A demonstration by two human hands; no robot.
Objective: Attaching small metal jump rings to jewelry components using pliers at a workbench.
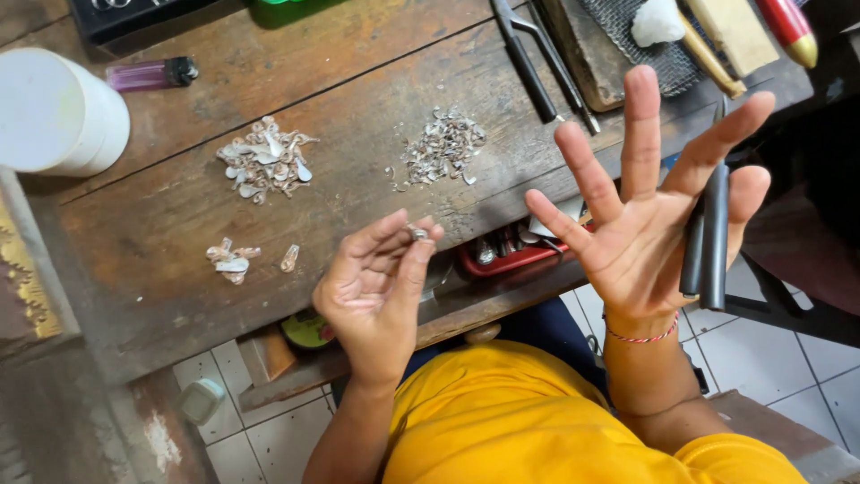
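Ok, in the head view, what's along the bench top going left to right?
White cylinder → pink lighter → larger pile of silvery pieces → finer pile of scraps → black-handled pliers → wire mesh pad → red and gold tool.

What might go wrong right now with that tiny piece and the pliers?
1. The left hand pinches a tiny metal piece at its fingertips beyond the bench edge; it could drop to the tiled floor.
2. The right hand is splayed, with the black-handled pliers only tucked by the thumb; they may slip.
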